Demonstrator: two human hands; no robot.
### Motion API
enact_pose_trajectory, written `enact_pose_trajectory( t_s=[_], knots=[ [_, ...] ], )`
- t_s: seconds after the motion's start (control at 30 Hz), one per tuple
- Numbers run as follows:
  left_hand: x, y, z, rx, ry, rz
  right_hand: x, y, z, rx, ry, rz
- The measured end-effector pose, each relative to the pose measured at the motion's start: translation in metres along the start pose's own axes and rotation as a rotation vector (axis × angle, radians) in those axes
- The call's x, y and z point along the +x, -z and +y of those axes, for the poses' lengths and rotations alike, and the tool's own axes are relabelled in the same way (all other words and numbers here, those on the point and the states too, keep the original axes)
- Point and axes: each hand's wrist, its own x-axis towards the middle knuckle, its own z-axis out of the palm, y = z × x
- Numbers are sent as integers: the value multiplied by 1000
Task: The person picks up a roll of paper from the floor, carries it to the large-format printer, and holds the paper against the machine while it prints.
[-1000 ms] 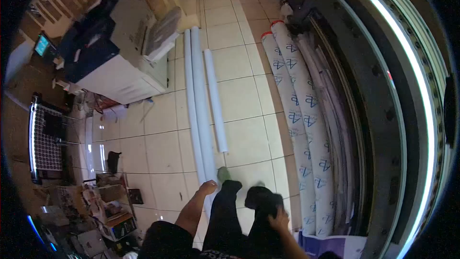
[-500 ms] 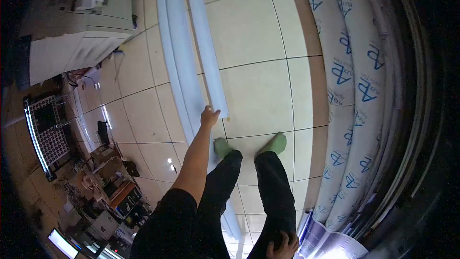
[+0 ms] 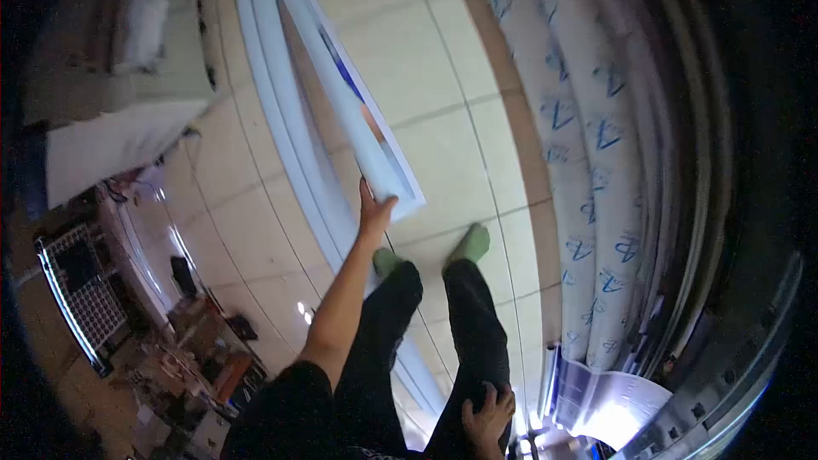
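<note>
Over glossy beige tiles [image 3: 443, 111], left hand [image 3: 375, 215] fingers [image 3: 366, 196] clamp a smooth white roll [image 3: 341, 102].

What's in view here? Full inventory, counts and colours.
Short roll: one, white, partly unrolled, print showing; near end in the left hand.
Long rolls: apparently two, white, on the floor left of it.
Wrapped rolls: several, white with blue logos, along the right.
Printer: one, white-grey, upper left, blurred.
Floor: beige tiles.
Clutter: lower left, uncountable.
Socks: two, green.
Left hand: grips the short roll's end.
Right hand: rests on the right thigh.
</note>
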Motion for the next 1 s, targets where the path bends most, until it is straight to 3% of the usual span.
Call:
enact_pose_trajectory(
  t_s=[0.03,0.13,0.17,0.23,0.3,0.37,0.43,0.47,0.5,0.6,0.63,0.7,0.73,0.77,0.8,0.9,0.93,0.97,1.0],
  knots=[
    [-27,1,59,-74,-63,-4,-9,2,-9,36,27,52],
    [-87,2,224,-114,-167,-15,-11,-1,-16,34,9,-51],
    [-105,13,258,-205,-171,-105,-15,2,-19,64,32,-7],
    [-139,30,348,-294,-222,-208,-9,13,-33,-38,63,-124],
    [-202,51,432,-421,-82,-326,8,15,-45,27,245,-124],
    [-223,66,484,-564,-110,-394,64,-15,-57,322,683,23],
    [-249,77,535,-448,-217,-459,8,101,-128,438,649,-72],
    [-264,78,560,-452,-170,-445,17,110,-143,434,765,33],
    [-279,79,570,-452,-188,-448,25,120,-158,422,875,146],
    [-301,82,565,-575,-135,-575,28,161,-199,552,931,269],
    [-322,78,559,-450,-127,-562,22,174,-209,587,908,326],
    [-360,65,527,-35,-379,-599,1,194,-220,645,1050,691],
    [-377,57,512,166,-481,-616,0,208,-220,356,1227,849],
    [-397,46,506,364,-518,-660,-14,215,-220,615,1192,729],
    [-421,28,500,69,-112,-693,-33,222,-216,925,1125,551],
    [-464,8,497,-160,-64,-813,-67,229,-193,1080,968,372],
    [-468,6,509,-192,112,-823,-74,232,-186,1092,893,328],
    [-476,8,525,-184,125,-844,-80,233,-178,1103,818,283],
    [-486,11,539,-23,63,-925,-85,231,-168,1141,908,366]
  ],
)
